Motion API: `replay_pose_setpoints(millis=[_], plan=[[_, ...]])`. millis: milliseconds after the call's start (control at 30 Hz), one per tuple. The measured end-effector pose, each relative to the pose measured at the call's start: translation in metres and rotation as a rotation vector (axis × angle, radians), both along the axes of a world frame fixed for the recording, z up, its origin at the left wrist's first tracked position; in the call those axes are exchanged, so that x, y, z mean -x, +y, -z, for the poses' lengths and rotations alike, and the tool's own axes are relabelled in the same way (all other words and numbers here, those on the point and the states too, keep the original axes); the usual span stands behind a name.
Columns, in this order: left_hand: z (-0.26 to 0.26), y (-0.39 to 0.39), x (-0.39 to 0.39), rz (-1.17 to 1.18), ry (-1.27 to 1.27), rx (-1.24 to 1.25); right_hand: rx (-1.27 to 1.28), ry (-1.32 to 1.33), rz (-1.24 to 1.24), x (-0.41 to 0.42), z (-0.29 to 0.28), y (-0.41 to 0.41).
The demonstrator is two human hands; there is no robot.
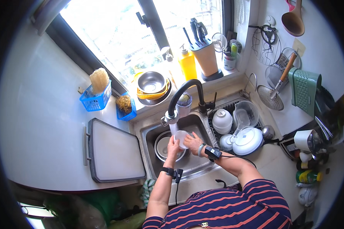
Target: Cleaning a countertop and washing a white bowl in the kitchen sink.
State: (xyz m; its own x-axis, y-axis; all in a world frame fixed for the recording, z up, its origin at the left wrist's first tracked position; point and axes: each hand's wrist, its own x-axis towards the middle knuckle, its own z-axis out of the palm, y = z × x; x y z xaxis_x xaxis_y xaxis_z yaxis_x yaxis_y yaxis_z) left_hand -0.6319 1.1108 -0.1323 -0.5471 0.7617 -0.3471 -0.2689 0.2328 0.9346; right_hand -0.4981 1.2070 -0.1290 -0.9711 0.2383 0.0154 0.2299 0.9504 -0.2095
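Between my hands, over the steel sink, is a small translucent white bowl [181, 138]. My left hand [173, 147] grips its left edge. The fingers of my right hand [193, 142] lie against its right side. Water [173, 128] runs from the black gooseneck faucet [186, 84] just above the bowl. Below, a larger white-rimmed basin [158, 150] sits in the sink [199, 164] with a pale dish [162, 143] inside; my hands hide part of both.
Right of the sink, a dish rack [210, 126] holds bowls [222, 121], a white plate [248, 140] and a clear container [246, 114]. A cutting board [116, 153] leans at left. On the sill stand a knife block [205, 58], a yellow pump bottle [187, 65] and stacked steel bowls [151, 82].
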Motion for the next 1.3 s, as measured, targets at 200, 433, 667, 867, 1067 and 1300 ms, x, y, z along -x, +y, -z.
replay_pose_setpoints(millis=[200,433,667,867,1067,1300], plan=[[0.016,0.002,0.016,-0.103,0.388,-0.056,0.643,0.207,0.096,0.018,-0.019,-0.031],[-0.019,0.004,0.012,0.041,0.114,0.001,-0.258,0.362,0.137,0.002,-0.006,-0.009],[-0.003,-0.010,0.029,-0.095,0.168,0.106,0.800,0.412,0.301,0.048,-0.030,-0.051],[-0.037,0.008,0.019,-0.009,0.123,0.183,0.433,0.225,0.077,0.009,-0.019,-0.015],[-0.004,0.021,0.017,-0.050,0.411,0.178,-0.290,0.320,0.071,0.013,-0.013,0.006],[-0.009,0.009,0.017,-0.111,0.684,0.217,1.005,0.273,0.452,0.040,-0.022,-0.044]])
